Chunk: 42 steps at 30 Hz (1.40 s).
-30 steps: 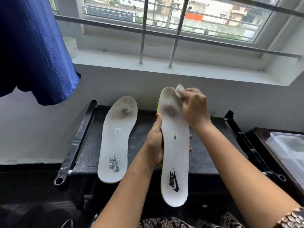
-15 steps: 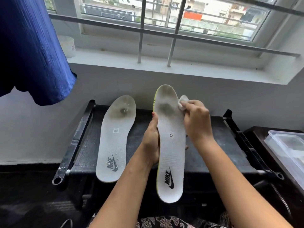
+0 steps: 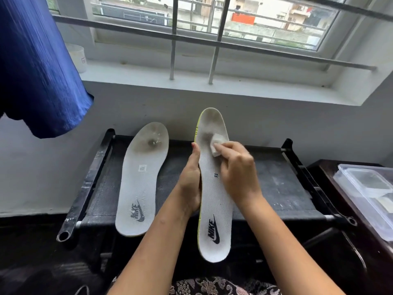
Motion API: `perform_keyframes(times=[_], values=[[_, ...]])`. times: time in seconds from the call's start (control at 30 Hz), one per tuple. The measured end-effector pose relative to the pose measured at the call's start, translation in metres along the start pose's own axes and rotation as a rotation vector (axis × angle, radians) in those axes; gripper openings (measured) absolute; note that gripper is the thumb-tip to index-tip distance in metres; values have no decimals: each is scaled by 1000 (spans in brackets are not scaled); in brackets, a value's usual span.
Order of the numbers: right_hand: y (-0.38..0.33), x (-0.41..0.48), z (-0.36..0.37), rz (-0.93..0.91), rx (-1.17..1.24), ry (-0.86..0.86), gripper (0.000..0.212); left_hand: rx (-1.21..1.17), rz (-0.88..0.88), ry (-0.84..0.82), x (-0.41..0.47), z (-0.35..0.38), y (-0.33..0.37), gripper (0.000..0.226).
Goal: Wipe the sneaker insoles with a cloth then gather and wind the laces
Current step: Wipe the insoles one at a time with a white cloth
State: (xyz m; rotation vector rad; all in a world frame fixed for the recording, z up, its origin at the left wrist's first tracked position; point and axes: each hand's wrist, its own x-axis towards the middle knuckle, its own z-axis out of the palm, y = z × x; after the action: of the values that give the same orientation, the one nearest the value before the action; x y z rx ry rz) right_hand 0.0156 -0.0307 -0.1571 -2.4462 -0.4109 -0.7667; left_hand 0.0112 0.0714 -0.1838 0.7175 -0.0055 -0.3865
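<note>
Insole (image 3: 214,209) marked NIKE sits gripped in the left hand (image 3: 190,184), right hand (image 3: 236,167) pinching a cloth (image 3: 217,143) against it, beside a second NIKE insole (image 3: 141,177)

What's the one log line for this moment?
left hand: grips held insole | right hand: presses cloth on it | second insole: on rack

support: black fabric-topped rack (image 3: 276,188) | on it: one worn white insole (image 3: 140,179), heel overhanging front edge | surface: pale specks, possibly dust

left hand (image 3: 190,179) grips insole (image 3: 214,209), apparently from behind | right hand (image 3: 238,169) pinches cloth (image 3: 217,143)
</note>
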Motion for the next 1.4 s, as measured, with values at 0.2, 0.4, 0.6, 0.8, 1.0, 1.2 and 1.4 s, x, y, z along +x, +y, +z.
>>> perform_keyframes(times=[0.2, 0.4, 0.6, 0.8, 1.0, 1.2, 1.4], values=[[-16, -1, 3, -94, 24, -29, 25, -18, -24, -2, 0, 4, -1, 72], [-6, 24, 0, 0, -19, 38, 29, 4, -46, -36, -2, 3, 1, 75], [-17, 5, 6, -143, -19, -10, 22, -8, -15, 62, 2, 0, -1, 68], [-5, 14, -1, -16, -50, 42, 26, 17, -43, -3, -1, 0, -1, 74], [-11, 1, 4, -82, -27, 0, 25, -26, -59, 0, 2, -3, 0, 77], [-8, 20, 0, 37, -44, 19, 27, -5, -58, -18, 0, -2, -1, 73], [-17, -14, 4, -80, -3, -15, 28, -17, -68, -8, 3, -7, 2, 80]])
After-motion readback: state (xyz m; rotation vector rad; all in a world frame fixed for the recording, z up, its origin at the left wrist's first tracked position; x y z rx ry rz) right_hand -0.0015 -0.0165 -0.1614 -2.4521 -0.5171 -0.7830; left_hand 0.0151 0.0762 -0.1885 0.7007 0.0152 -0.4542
